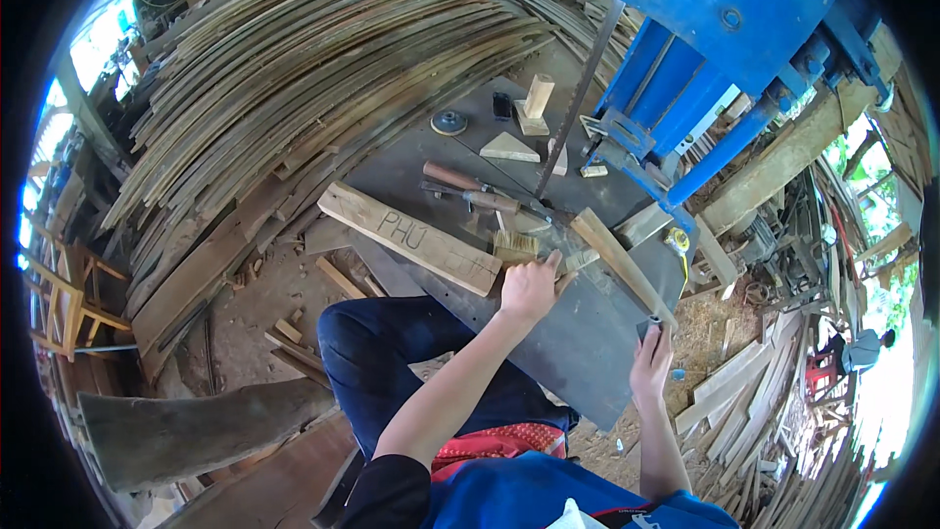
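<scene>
Daylight enters from both sides. At the far left, bright gaps beside a post [88,103] burn out to white; at the right rim, stronger glare washes out the foliage [899,292] and surrounds a distant person [862,349]. The middle is softly and evenly lit, with a dull sheen and faint shadows on the grey desk [563,338]. The left grip [529,291] and right grip [650,362] look fairly clear; small distant details look soft. Fisheye distortion bends the long planks [323,69] into arcs, and black fills the corners.
</scene>
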Action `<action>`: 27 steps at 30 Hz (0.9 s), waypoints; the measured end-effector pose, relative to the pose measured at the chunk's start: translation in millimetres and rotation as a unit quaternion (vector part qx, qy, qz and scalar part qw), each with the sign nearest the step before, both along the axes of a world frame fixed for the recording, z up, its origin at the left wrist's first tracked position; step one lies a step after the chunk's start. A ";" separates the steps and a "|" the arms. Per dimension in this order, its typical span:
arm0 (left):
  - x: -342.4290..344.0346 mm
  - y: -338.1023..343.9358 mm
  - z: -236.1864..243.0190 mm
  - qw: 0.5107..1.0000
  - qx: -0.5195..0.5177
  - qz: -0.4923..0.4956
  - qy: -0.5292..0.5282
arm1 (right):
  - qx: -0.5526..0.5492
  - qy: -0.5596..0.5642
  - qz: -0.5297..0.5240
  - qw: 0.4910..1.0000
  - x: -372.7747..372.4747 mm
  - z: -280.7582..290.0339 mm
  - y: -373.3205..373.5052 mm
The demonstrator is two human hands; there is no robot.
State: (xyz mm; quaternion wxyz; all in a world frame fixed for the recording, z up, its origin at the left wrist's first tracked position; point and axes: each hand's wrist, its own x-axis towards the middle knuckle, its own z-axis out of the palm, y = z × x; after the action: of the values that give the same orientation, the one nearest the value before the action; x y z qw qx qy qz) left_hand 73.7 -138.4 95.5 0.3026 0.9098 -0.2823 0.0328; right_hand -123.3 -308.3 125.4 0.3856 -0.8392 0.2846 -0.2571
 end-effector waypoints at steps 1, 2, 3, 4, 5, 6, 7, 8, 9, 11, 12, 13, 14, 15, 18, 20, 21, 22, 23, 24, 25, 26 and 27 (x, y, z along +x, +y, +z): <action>-0.8 0.1 -1.0 1.000 -0.014 -0.007 -0.001 | -0.056 0.094 0.043 0.993 -4.4 -3.2 -2.5; -1.3 0.4 -1.4 1.000 -0.028 -0.014 -0.002 | -0.110 0.188 0.085 0.972 -8.9 -6.1 -4.9; 1.6 2.6 -3.5 0.999 -0.040 -0.015 -0.005 | -0.162 0.276 0.132 0.938 -7.0 -6.1 -4.7; 1.9 1.3 -4.8 0.999 -0.043 -0.017 -0.017 | -0.157 0.246 0.120 0.949 -6.6 -5.5 -7.0; 0.1 -3.6 -5.5 0.998 -0.045 -0.018 -0.030 | -0.153 0.215 0.108 0.958 -7.4 -4.6 -10.7; -4.6 -4.9 -5.4 0.998 -0.044 -0.024 -0.038 | -0.142 0.188 0.092 0.967 -11.3 -4.0 -7.7; -6.7 -5.2 -5.7 0.998 -0.041 -0.026 -0.031 | -0.130 0.161 0.098 0.973 -11.9 -4.3 -4.9; -8.0 -6.8 -6.0 0.999 -0.039 -0.028 -0.024 | -0.118 0.134 0.101 0.979 -9.5 -4.1 -4.1; -6.7 -8.3 -4.3 0.999 -0.038 -0.029 -0.022 | -0.109 0.102 0.105 0.983 -3.5 0.3 -2.1; -8.5 -11.6 -2.7 0.999 -0.015 -0.049 -0.009 | -0.076 0.152 0.107 0.980 -1.2 3.0 6.2; -9.7 -13.2 -5.5 0.998 -0.003 -0.058 -0.001 | -0.065 0.166 0.110 0.978 -1.3 1.4 10.5; -11.0 -16.1 -8.1 0.998 0.001 -0.060 -0.016 | -0.052 0.179 0.112 0.976 -1.3 -0.3 14.3; -12.2 -20.0 -10.6 0.997 0.005 -0.063 -0.031 | -0.051 0.183 0.114 0.975 0.1 -1.5 17.5; -14.0 -24.7 -13.9 0.997 0.007 -0.068 -0.047 | -0.052 0.180 0.114 0.976 -0.1 -3.1 18.9; -20.7 -33.9 -22.7 0.996 0.029 -0.066 -0.048 | -0.054 0.181 0.115 0.975 -5.4 -15.3 17.8; -30.8 -39.9 -25.6 0.995 0.032 -0.071 -0.067 | -0.051 0.190 0.098 0.975 -14.9 -20.3 11.2; -32.0 -40.2 -24.8 0.994 0.036 -0.071 -0.079 | -0.048 0.192 0.092 0.976 -15.4 -20.7 11.5; -31.1 -40.1 -23.8 0.993 0.043 -0.073 -0.083 | -0.045 0.191 0.093 0.976 -14.0 -20.6 11.2; -29.3 -40.1 -22.6 0.992 0.050 -0.075 -0.087 | -0.042 0.191 0.093 0.976 -10.5 -19.6 10.1; -32.4 -39.5 -22.4 0.991 0.058 -0.083 -0.087 | -0.035 0.194 0.088 0.976 -12.9 -19.9 11.6; -33.1 -38.2 -22.2 0.992 0.054 -0.084 -0.083 | -0.039 0.184 0.087 0.978 -14.0 -23.9 13.9; -32.1 -36.9 -22.0 0.992 0.051 -0.086 -0.078 | -0.044 0.174 0.086 0.980 -13.4 -30.1 16.2; -27.7 -32.4 -23.1 0.993 0.047 -0.077 -0.072 | -0.050 0.164 0.093 0.981 -6.5 -34.9 18.9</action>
State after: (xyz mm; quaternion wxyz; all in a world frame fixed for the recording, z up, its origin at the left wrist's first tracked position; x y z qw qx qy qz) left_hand 46.0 -170.8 72.4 0.2395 0.8937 -0.3743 0.0615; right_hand -129.8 -289.4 90.5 0.3134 -0.9111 0.2512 -0.0928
